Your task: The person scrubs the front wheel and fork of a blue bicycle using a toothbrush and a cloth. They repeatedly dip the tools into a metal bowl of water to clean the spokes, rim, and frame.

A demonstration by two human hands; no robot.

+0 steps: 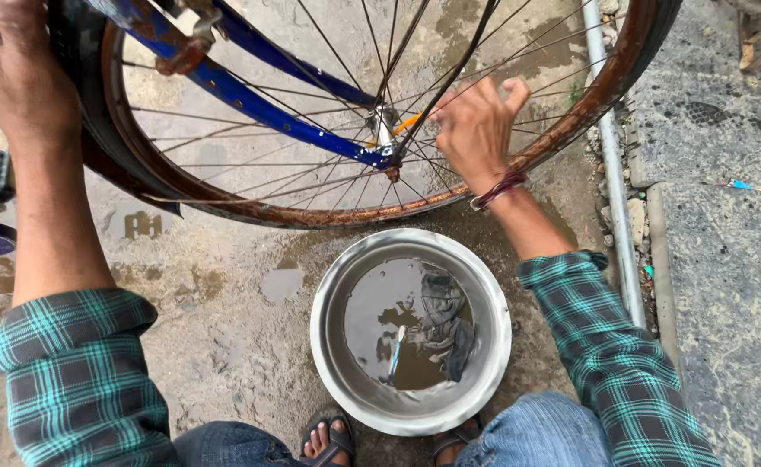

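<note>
Rusted steel rim point(570, 143) of the bicycle wheel is spanning the upper view, its black tyre point(86, 147) hanging partly off on the left side. I am crouching over wet concrete ground point(225, 320), and the wheel is standing upright in the blue frame point(251, 99) just beyond a metal basin point(337, 363) of murky water set between my feet. A grey pipe point(614, 173) is running along the ground on the right.

I am gripping the tyre and rim edge at the upper left with my left hand point(13, 73), fingers wrapped over it and forearm raised straight up. I am reaching my right hand point(475, 130) in among the spokes point(328, 173) near the hub point(384, 130), fingers curled; whether it is closing on a spoke or on something small I cannot tell. A thread band is sitting on that wrist. The two hands are well apart, one at each side of the wheel.

In my judgement the work is best done by holding the rim steady with the left hand while the right is working gently among the spokes, keeping fingers away from flaking rust. A dark cloth point(449, 333) and a thin pale tool point(396, 350) are lying in the basin.
</note>
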